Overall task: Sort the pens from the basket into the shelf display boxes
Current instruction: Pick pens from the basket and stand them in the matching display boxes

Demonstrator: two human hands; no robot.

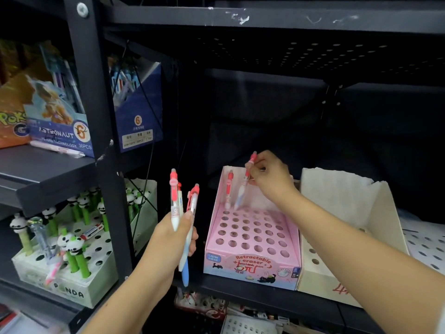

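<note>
Pens: one stands in the pink display box (252, 239), a second is going in.

The right hand (269, 175) pinches a red-capped pen (245, 183) between thumb and fingertips, its lower end over a hole in the back row, just beside the standing pen (229, 189); whether the tip has entered the hole cannot be told. The left hand (174, 235) has its fingers curled round a bunch of pens (184, 213) (three or four, all the same red-capped kind), held upright to the left of the box. Nearly every hole in the box is unfilled, so the sorting looks barely begun. The white box (346, 213) alongside appears empty, and the basket is out of view.
</note>
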